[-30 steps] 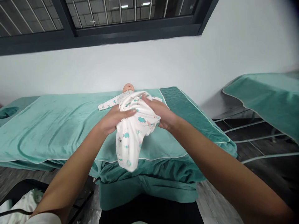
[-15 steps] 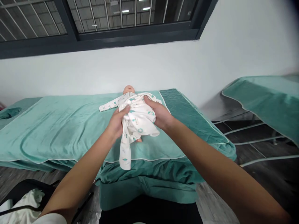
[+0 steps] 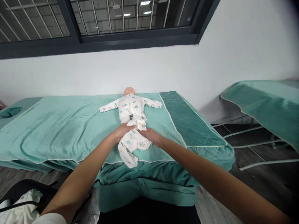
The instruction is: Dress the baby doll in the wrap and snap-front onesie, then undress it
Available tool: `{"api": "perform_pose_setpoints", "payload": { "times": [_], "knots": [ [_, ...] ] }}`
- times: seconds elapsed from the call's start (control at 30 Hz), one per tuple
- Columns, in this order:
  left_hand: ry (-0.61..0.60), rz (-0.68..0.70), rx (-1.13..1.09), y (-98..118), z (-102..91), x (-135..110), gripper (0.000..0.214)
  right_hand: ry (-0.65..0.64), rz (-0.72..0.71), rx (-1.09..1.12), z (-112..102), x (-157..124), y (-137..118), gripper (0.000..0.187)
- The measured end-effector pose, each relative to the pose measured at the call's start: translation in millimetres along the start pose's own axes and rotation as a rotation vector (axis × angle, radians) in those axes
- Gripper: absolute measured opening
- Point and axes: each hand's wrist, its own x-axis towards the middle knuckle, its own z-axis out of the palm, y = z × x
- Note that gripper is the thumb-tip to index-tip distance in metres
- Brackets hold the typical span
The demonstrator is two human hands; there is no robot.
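A baby doll (image 3: 129,91) lies on its back on the green bed, its head near the wall. It wears a white long-sleeved printed top (image 3: 136,106), with both sleeves spread out sideways. Bunched baby pants (image 3: 134,140) in a matching print lie over the doll's lower legs, one pant leg trailing toward the bed's near edge. My left hand (image 3: 121,130) grips the gathered upper part of the pants from the left. On the opposite side, my right hand (image 3: 150,135) is closed on the same bunch. The doll's feet are hidden beneath cloth and hands.
A green cover (image 3: 70,124) with folds spreads across the bed. To the right stands another green-covered bed (image 3: 263,99) with metal bars below. Rumpled white cloth (image 3: 25,207) lies on a black seat at lower left. A barred window (image 3: 130,18) is above.
Both hands have lowered the pants from in front of the doll's torso to its lower legs. The doll's top is now uncovered, and the pants are bunched tighter.
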Motion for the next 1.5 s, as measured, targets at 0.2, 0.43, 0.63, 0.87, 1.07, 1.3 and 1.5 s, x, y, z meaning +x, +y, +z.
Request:
{"api": "perform_pose_setpoints", "payload": {
  "times": [0.2,0.43,0.63,0.87,1.07,1.3,1.5],
  "knots": [
    [-0.026,0.194,0.676,-5.9,8.2,-3.7,0.025,0.072,-0.023,-0.206,12.0,4.8,20.2,0.027],
    [-0.077,0.192,0.865,-4.9,22.8,-9.2,0.013,0.076,-0.09,-0.23,15.5,-5.6,34.9,0.021],
    [-0.173,0.159,0.722,-9.7,9.3,-14.7,0.033,0.106,-0.127,-0.075,17.4,-15.5,47.9,0.043],
    [-0.065,0.122,0.214,-8.7,16.3,-17.9,0.05,0.314,-0.292,0.022,22.9,2.6,43.7,0.047],
    [0.026,0.389,0.198,-0.2,10.4,-0.4,0.05,0.465,-0.461,0.037,19.9,28.5,24.2,0.038],
    [0.069,0.568,0.371,14.2,-8.1,35.0,0.036,0.556,-0.557,0.004,16.4,66.8,8.8,0.033],
    [0.301,0.696,0.678,24.0,-15.7,58.4,0.02,0.619,-0.592,-0.041,9.9,97.3,2.9,0.029]
  ]
}}
